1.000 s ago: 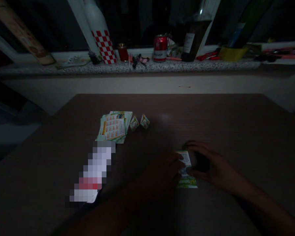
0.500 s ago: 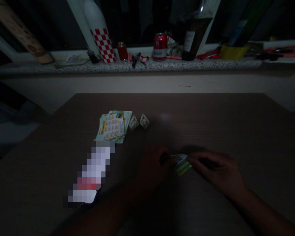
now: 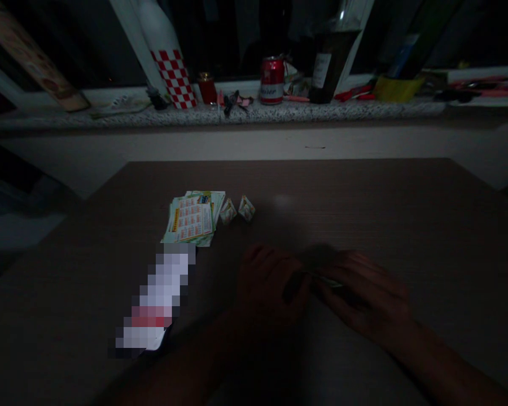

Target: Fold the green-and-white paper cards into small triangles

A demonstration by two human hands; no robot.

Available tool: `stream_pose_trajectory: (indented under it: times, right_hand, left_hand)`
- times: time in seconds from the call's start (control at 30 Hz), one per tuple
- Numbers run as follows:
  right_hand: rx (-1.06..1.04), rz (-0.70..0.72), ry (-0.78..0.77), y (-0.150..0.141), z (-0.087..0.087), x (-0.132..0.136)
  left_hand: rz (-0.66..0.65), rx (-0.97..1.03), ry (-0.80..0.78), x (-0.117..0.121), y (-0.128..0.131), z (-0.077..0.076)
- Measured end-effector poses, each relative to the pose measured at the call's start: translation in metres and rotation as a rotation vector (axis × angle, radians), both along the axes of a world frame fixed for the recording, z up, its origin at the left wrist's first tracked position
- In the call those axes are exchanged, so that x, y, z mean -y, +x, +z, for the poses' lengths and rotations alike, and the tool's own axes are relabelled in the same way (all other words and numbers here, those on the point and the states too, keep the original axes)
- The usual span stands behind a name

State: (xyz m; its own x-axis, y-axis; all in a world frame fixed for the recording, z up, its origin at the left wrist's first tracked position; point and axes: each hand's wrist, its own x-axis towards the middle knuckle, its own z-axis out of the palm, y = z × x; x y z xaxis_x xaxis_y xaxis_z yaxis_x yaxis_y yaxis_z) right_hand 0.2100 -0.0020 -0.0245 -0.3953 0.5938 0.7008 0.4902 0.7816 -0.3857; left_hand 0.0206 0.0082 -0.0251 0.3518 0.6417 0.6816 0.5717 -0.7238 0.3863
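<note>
My left hand (image 3: pixel 274 286) is closed low over the table, its fingertips pinching one end of a small printed paper (image 3: pixel 329 280). My right hand (image 3: pixel 366 290) closes on the same paper from the other side, thumb below and fingers above. Only a thin pale-green edge of the paper shows between the hands; the rest is hidden by fingers and shadow. Beyond my left hand, a stack of printed paper slips (image 3: pixel 192 220) lies on the table. Beside the stack sit two small folded papers, one nearer it (image 3: pixel 228 211) and one farther right (image 3: pixel 246 208).
A phone (image 3: pixel 154 299) with a blurred-out lit screen lies left of my forearm on the wooden table (image 3: pixel 385 197). Behind, a speckled stone sill (image 3: pixel 279 113) carries a checkered bottle (image 3: pixel 175 79), a red can (image 3: pixel 272 80), a dark bottle (image 3: pixel 324 73) and small clutter.
The paper has turned from showing its green and white face to almost edge-on. My hands have drawn closer together, and the right fingers now cover more of it.
</note>
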Motion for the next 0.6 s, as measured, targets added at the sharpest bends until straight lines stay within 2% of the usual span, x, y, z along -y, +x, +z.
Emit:
stream_pose_trajectory:
  times: [0.13, 0.6]
  right_hand:
    - [-0.009, 0.015, -0.002, -0.0009, -0.0026, -0.0017]
    - [-0.022, 0.039, 0.035, -0.0036, -0.0013, 0.0004]
  left_hand:
    - [-0.008, -0.018, 0.048, -0.0001, 0.002, -0.0003]
    - [0.001, -0.071, 0.069, -0.0004, 0.0072, 0.0057]
